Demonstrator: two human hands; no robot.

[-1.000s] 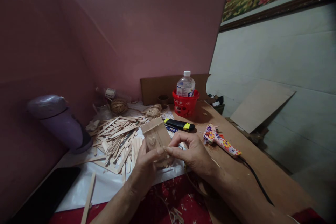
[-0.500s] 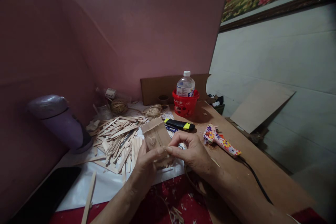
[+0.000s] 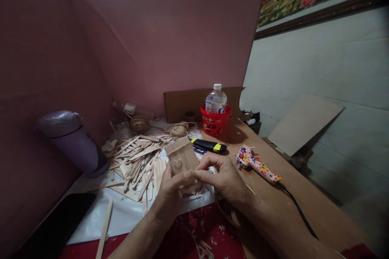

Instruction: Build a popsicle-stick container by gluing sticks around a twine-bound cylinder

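My left hand [image 3: 170,189] grips a small brown cardboard piece [image 3: 183,154] from its left side, thumb across the front. Twine runs along the cardboard's top edge, and a small heart shape [image 3: 177,164] sits on its face. At the right edge of the piece, my right hand [image 3: 227,179] pinches with thumb and forefinger, close to the left thumb tip. What lies in that pinch looks like twine, mostly covered by the fingers. A loose strand of twine [image 3: 223,209] hangs below my right hand.
Wooden craft sticks [image 3: 136,162] are heaped at left, with twine balls [image 3: 178,130] behind. A utility knife [image 3: 209,145], a flowered glue gun [image 3: 258,166] with a cord, and a red bucket [image 3: 215,123] holding a bottle stand right. A purple thermos [image 3: 75,141] leans left, near a dark phone-like slab [image 3: 57,226].
The view has shifted slightly, so everything sits a little lower and further right. Both hands keep nearly the same hold on the cardboard piece.
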